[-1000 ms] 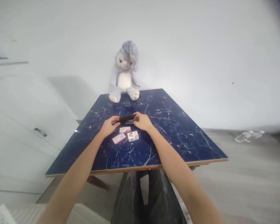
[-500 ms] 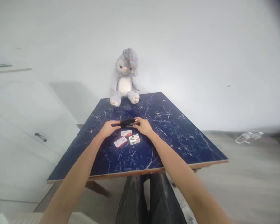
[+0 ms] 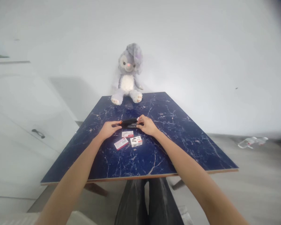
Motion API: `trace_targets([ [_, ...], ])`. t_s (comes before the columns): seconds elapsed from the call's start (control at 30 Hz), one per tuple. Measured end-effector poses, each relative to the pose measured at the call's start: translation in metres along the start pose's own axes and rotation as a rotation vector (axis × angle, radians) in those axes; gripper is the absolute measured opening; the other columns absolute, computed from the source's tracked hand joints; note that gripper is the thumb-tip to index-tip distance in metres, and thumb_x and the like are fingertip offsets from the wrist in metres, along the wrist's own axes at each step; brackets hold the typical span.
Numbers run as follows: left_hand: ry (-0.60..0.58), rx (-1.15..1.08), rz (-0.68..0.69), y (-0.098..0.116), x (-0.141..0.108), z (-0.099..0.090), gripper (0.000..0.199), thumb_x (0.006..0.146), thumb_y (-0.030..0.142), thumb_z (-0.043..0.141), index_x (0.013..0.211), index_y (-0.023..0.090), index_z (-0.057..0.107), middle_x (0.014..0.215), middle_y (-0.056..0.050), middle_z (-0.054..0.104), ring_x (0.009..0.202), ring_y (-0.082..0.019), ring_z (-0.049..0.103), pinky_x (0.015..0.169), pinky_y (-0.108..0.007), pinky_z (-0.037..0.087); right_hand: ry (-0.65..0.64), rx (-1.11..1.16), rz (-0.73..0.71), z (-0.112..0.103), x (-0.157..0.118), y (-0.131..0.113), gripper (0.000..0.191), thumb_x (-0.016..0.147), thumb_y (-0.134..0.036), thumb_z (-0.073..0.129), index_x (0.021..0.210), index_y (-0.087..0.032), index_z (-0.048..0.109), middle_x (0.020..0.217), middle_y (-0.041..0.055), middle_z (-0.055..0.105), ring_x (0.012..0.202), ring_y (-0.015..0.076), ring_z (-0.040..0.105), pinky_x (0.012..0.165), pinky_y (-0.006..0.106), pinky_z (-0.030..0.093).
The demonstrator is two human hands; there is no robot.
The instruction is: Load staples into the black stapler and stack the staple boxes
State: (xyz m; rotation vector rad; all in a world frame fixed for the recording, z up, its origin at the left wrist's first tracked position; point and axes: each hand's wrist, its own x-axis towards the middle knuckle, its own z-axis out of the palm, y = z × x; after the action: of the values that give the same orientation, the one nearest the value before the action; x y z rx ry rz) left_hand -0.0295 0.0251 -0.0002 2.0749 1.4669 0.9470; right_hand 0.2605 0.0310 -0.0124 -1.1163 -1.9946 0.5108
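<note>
A black stapler-like object [image 3: 129, 122] with an orange bit at its left end lies across the middle of the blue marbled table [image 3: 178, 137]. My left hand [image 3: 110, 128] grips its left end between thumb and fingers. At the right end, my right hand [image 3: 147, 125] has thumb and fingertips closed on it. Just in front of the object are three small boxes: a red-and-white one [image 3: 127, 134], a second red-and-white one [image 3: 121, 143] lying at an angle, and a white box with a dark picture [image 3: 136, 141].
A grey plush rabbit [image 3: 127, 75] sits at the table's back edge against the white wall. White cabinet doors with a dark handle [image 3: 38, 133] stand to the left. Clear plastic items [image 3: 253, 142] lie on the floor at the right.
The camera view has shifted slightly. Both hands stay at the black object's ends, with the right fingers a little farther towards its right tip.
</note>
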Motion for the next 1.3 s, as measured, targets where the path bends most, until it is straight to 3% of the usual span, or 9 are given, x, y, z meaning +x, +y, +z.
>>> trace_targets([
  [0.13,-0.004,0.039,0.028,0.001,0.001,0.004,0.045,0.078,0.048,0.072,0.115,0.023,0.071,0.105,-0.006,0.076,0.095,-0.025,0.070,0.094,-0.039,0.052,-0.002,-0.115,-0.066,0.003,-0.002,-0.003,0.028,0.082,-0.018,0.070,0.106,-0.021,0.057,0.093,0.0020,0.070,0.093,0.0213,0.058,0.086,0.033,0.042],
  [0.23,-0.042,0.038,0.041,0.003,0.003,0.008,0.044,0.074,0.049,0.075,0.110,0.026,0.066,0.111,-0.005,0.074,0.106,-0.028,0.068,0.098,-0.042,0.049,-0.035,-0.206,-0.118,0.004,-0.001,-0.005,0.015,0.084,-0.027,0.073,0.089,-0.018,0.063,0.090,0.0045,0.068,0.084,0.0200,0.055,0.084,0.033,0.040],
  [0.3,-0.048,0.013,0.042,0.003,0.005,0.010,0.042,0.074,0.050,0.075,0.106,0.026,0.063,0.110,-0.005,0.074,0.107,-0.028,0.068,0.099,-0.043,0.048,-0.043,-0.218,-0.127,0.003,0.000,-0.005,0.016,0.085,-0.030,0.074,0.082,-0.017,0.066,0.088,0.0048,0.067,0.081,0.0185,0.053,0.084,0.032,0.039],
  [0.5,-0.104,-0.124,0.026,-0.003,0.012,0.008,0.049,0.070,0.057,0.077,0.099,0.021,0.061,0.107,-0.008,0.074,0.099,-0.027,0.069,0.094,-0.042,0.050,-0.054,-0.174,-0.134,-0.002,0.002,0.000,0.012,0.083,-0.026,0.078,0.085,-0.017,0.071,0.086,0.0038,0.069,0.084,0.0181,0.054,0.082,0.030,0.040],
  [0.8,-0.079,-0.042,0.036,-0.004,0.013,0.005,0.046,0.070,0.056,0.077,0.098,0.021,0.067,0.105,-0.007,0.074,0.098,-0.027,0.068,0.093,-0.040,0.051,-0.085,-0.270,-0.143,-0.005,-0.002,0.000,0.012,0.088,-0.028,0.071,0.092,-0.017,0.071,0.091,0.0067,0.070,0.096,0.0224,0.055,0.087,0.033,0.043],
  [1.07,-0.114,-0.048,0.077,0.001,0.007,0.004,0.046,0.074,0.058,0.073,0.100,0.021,0.064,0.106,-0.006,0.073,0.097,-0.025,0.069,0.093,-0.040,0.052,-0.106,-0.269,-0.083,-0.003,-0.007,-0.004,0.013,0.087,-0.027,0.069,0.095,-0.017,0.068,0.092,0.0055,0.070,0.084,0.0187,0.062,0.081,0.030,0.046],
  [1.3,-0.154,0.026,0.091,0.009,0.002,0.002,0.042,0.081,0.057,0.067,0.108,0.025,0.060,0.119,-0.006,0.070,0.113,-0.029,0.065,0.098,-0.042,0.049,-0.106,-0.242,0.011,-0.006,-0.006,-0.010,0.021,0.085,-0.040,0.074,0.092,-0.021,0.072,0.092,0.0029,0.073,0.081,0.0168,0.067,0.076,0.026,0.047],
])
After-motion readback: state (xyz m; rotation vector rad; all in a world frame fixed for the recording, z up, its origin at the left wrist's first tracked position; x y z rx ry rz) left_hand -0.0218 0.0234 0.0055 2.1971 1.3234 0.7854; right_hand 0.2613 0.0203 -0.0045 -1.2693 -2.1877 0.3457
